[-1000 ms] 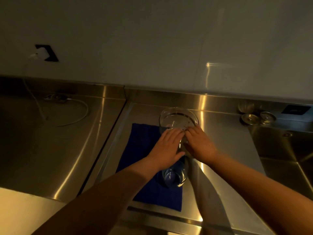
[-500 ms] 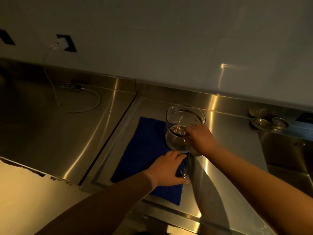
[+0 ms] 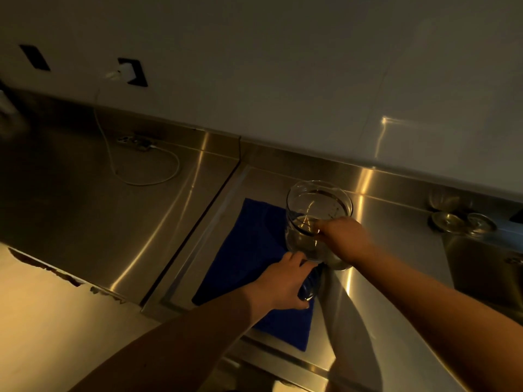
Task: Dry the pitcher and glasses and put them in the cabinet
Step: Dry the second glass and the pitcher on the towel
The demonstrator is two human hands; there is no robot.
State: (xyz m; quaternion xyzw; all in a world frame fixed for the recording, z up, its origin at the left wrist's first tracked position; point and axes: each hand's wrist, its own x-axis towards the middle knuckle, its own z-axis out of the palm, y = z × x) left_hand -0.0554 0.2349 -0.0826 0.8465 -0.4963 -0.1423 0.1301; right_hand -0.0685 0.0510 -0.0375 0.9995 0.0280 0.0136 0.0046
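1. Lifted since a second ago: pitcher (image 3: 317,219), gripped at its near side by right hand (image 3: 343,240), above blue cloth (image 3: 254,250).
2. Shifted back: left hand (image 3: 283,281), curled round glass (image 3: 310,284) on cloth's near right corner.
3. Meant drying could start.

Two bare forearms entered from the bottom edge. No sleeve covered either as far as they showed. The left hand (image 3: 283,281) and right hand (image 3: 343,240) wore no gloves. No ring, watch or band was visible on the fingers or wrists, though dim lighting hid fine detail.
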